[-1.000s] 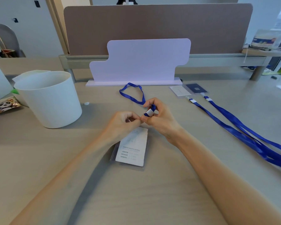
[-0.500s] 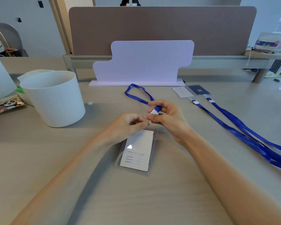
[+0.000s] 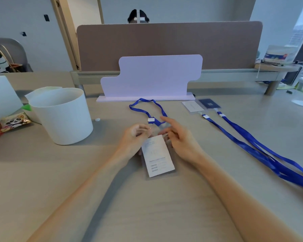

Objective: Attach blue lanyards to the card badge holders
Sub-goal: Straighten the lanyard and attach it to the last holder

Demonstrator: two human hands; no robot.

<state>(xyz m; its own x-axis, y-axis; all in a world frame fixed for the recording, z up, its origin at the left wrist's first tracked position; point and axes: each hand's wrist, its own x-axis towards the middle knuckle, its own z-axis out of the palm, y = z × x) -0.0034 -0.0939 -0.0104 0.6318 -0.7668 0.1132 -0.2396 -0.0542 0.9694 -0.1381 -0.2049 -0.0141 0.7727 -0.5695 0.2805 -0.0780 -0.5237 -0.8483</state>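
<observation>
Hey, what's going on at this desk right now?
A person is fitting a blue lanyard to a clear badge holder with a white card inside, lying on the desk. The left hand pinches the holder's top edge, close to the lanyard's white-clipped end. The right hand is beside it with its fingers spread, gripping nothing. To the right lie two more badge holders, each apparently already joined to one of the long lanyards.

The lanyard [image 3: 143, 109] is royal blue with a white clasp [image 3: 150, 120]. The clear badge holder [image 3: 162, 178] shows a white card [image 3: 157, 154] with grey print. The bucket [image 3: 63, 116] is white, the stand [image 3: 156, 75] pale lilac, the divider [image 3: 164, 42] brown.
</observation>
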